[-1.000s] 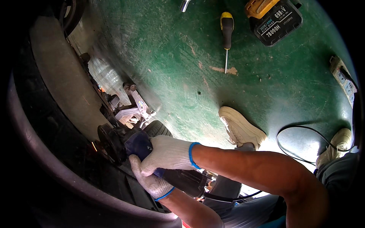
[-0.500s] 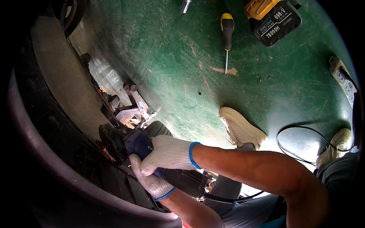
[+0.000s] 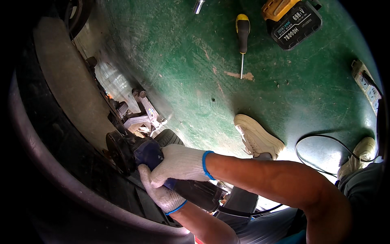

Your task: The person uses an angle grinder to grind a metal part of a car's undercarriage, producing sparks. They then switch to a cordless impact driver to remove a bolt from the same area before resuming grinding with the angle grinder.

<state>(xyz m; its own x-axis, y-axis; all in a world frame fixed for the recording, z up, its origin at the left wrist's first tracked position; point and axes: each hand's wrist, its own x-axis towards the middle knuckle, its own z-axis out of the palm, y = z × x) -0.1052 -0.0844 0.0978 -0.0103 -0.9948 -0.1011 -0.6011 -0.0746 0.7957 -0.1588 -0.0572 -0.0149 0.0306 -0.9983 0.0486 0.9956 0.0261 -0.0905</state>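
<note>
An angle grinder (image 3: 148, 153) with a dark blue head and a long black body is held low at the left, beside a black panel along the edge of a vehicle. My right hand (image 3: 180, 162), in a white knit glove with a blue cuff, wraps over the grinder from above. Below it, my left hand (image 3: 160, 193) in a matching glove is closed round the tool's near side, its fingertips partly hidden. The round disc end (image 3: 116, 151) lies against or very close to the black panel (image 3: 101, 179); exact contact cannot be made out.
A floor jack (image 3: 148, 116) and a tyre (image 3: 168, 138) sit just beyond the grinder. On the green floor lie a screwdriver (image 3: 243, 36), a metal socket (image 3: 198, 6), a battery-powered tool (image 3: 294, 24) and a power strip (image 3: 367, 89). A black cable (image 3: 298, 146) loops near my shoes.
Small orange sparks that showed near the disc and my left hand are gone from view. Both hands and the angle grinder have hardly moved.
</note>
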